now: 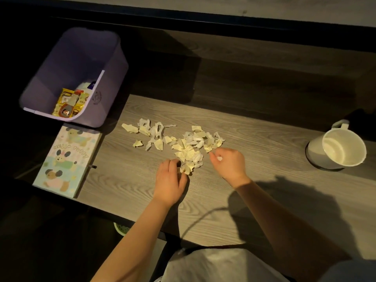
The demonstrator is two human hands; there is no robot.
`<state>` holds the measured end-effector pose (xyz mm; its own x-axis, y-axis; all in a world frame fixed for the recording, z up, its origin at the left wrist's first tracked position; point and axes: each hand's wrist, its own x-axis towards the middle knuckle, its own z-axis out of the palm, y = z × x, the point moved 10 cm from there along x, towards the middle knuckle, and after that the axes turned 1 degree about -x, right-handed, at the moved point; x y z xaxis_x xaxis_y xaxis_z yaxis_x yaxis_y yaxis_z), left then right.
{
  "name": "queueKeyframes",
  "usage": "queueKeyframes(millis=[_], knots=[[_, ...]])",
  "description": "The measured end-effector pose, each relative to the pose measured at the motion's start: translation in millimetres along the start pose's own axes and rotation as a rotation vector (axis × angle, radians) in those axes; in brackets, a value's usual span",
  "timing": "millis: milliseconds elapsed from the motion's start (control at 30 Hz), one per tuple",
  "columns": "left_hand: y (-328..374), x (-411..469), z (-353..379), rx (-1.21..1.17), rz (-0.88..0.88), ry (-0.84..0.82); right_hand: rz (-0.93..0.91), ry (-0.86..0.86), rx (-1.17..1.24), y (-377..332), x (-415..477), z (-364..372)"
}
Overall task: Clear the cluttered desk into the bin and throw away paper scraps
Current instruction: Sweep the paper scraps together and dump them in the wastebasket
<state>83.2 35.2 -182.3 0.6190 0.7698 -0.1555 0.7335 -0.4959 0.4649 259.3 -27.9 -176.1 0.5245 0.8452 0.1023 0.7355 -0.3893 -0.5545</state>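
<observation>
Several torn, crumpled paper scraps [175, 139] lie scattered across the middle of the wooden desk [254, 196]. My left hand [169, 182] sits at the near edge of the pile, its curled fingers gathering a clump of scraps. My right hand [230, 162] is at the pile's right end, fingers curled, with a small white scrap pinched at the fingertips. A purple plastic bin [103, 106] stands at the desk's far left; a yellow printed packet and other items lie inside it.
A "Hello Puppy" notebook [67, 159] lies at the left edge of the desk, just in front of the bin. A white mug [337, 149] stands tilted at the right. A dark cable [195, 222] runs over the near edge.
</observation>
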Motion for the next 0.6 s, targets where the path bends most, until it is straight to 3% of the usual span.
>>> queueKeyframes(millis=[133,267,400,500,600], knots=[[2,-13,3,-0.081,-0.057,0.046,0.281,0.025,0.239,28,-5,-3],[17,-10,20,0.009,-0.068,0.012,0.51,0.039,0.529,49,-14,-1],[21,-2,26,0.072,-0.083,-0.008,0.846,0.067,1.013,60,-25,5],[27,-2,20,0.088,0.018,0.117,0.962,0.113,1.42,52,-29,11],[32,-2,22,0.109,0.07,0.1,1.023,0.12,1.593,42,-32,12]])
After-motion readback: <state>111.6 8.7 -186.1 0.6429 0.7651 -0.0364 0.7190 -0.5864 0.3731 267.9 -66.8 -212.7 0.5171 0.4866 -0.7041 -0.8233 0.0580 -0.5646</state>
